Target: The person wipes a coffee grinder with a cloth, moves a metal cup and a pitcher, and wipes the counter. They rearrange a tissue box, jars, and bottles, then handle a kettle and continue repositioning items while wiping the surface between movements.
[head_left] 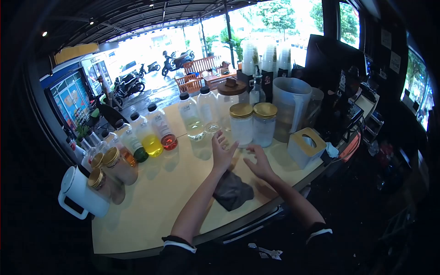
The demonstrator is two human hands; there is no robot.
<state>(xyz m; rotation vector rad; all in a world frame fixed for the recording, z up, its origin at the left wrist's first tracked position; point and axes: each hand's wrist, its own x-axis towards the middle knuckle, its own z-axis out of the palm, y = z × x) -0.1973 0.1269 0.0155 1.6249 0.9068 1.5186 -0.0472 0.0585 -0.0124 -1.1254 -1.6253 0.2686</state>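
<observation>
My left hand [223,150] is raised over the counter [160,206], fingers apart, with nothing in it. To its right, my right hand [259,162] has its fingers spread and slightly bent, also holding nothing. A crumpled dark cloth [233,191] lies on the counter below and between my forearms. Just beyond my hands stand two jars with gold lids, the left one [241,126] and the right one [264,126]. Left of them are two clear bottles with black caps, one [191,117] nearer my left hand's far side and another [209,110] beside it.
Bottles with yellow [152,144] and red liquid [168,141] stand farther left, near gold-lidded jars and a white pitcher [85,192]. A tissue box [306,147] and large plastic jug [291,107] are at right. Cup stacks [250,57] stand behind. A person [105,89] is outside.
</observation>
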